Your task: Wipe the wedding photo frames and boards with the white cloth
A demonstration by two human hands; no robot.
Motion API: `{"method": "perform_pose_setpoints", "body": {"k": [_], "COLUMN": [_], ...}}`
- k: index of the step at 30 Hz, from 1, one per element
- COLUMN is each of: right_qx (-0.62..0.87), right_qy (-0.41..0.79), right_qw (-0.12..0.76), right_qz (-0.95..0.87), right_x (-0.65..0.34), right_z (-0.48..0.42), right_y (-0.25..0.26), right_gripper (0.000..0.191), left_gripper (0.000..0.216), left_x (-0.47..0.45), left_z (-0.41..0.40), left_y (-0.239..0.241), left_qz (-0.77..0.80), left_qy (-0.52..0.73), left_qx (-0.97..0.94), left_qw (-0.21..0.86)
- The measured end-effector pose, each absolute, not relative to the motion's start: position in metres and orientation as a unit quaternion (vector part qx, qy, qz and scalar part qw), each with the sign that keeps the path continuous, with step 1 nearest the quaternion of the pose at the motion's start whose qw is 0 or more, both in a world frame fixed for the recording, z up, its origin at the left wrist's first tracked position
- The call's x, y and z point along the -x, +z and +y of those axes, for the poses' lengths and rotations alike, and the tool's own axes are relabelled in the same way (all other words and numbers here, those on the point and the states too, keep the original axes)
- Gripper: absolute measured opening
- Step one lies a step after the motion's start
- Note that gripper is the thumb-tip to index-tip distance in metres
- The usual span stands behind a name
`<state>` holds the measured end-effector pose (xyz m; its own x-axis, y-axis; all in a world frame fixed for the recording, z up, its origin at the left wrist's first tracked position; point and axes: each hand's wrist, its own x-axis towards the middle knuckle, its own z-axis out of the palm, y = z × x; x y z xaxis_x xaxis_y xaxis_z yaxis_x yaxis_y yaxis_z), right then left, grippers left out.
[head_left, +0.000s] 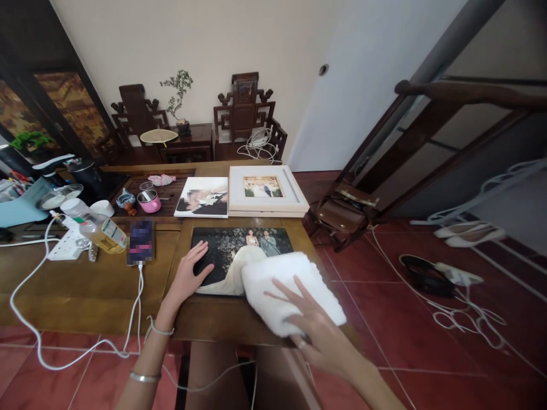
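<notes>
A wedding photo panel (228, 253) lies flat on the wooden table, close to its front edge. My left hand (191, 270) rests on the panel's left edge, fingers stretched out and holding nothing. A folded white towel (280, 273) covers the panel's lower right part and reaches past its side. My right hand (314, 324) grips the towel from the near side, fingers spread over its top. Behind the panel are a white-covered photo album (205, 202) and a white-framed wedding picture (269, 191) lying on a shallow box.
Left on the table (85, 296) are a charging phone (141, 242), a bottle of yellowish liquid (106, 233), a power strip (68, 245) and a pink cup (149, 201). A white cable hangs over the front edge. A wooden rack (453, 94) with a brown bag (346, 213) stands right.
</notes>
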<state>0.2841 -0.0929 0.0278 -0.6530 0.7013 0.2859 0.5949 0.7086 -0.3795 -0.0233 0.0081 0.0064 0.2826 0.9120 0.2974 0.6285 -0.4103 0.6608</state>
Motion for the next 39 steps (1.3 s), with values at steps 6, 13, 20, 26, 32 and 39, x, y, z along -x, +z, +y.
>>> {"method": "perform_pose_setpoints", "body": {"k": [6,13,20,26,32,39], "right_qx": [0.373,0.475,0.459,0.406,0.324,0.383], "right_qy": [0.153,0.123,0.109,0.114,0.131,0.112], "right_qw": [0.226,0.240,0.220,0.190,0.152,0.169], "right_qz": [-0.887,-0.837,-0.854,-0.887,-0.925,-0.901], "right_x": [-0.296,-0.301,-0.290,-0.290,-0.277,-0.273], "right_z": [-0.071,0.044,0.046,-0.054,-0.112,-0.039], "right_y": [0.024,0.015,0.024,0.031,0.034,0.033], "right_gripper": [0.017,0.027,0.033,0.032,0.031,0.032], "left_gripper": [0.050,0.049,0.048,0.048,0.049,0.048], "left_x": [0.026,0.026,0.027,0.025,0.026,0.026], "left_z": [0.009,0.010,0.011,0.011,0.010,0.009], "left_y": [0.006,0.006,0.005,0.005,0.006,0.008], "left_qz": [0.486,0.477,0.474,0.484,0.487,0.486], "left_qy": [0.337,0.353,0.362,0.352,0.335,0.330], "left_qx": [-0.777,-0.774,-0.771,-0.770,-0.777,-0.778], "left_qw": [0.214,0.221,0.224,0.221,0.215,0.221]}}
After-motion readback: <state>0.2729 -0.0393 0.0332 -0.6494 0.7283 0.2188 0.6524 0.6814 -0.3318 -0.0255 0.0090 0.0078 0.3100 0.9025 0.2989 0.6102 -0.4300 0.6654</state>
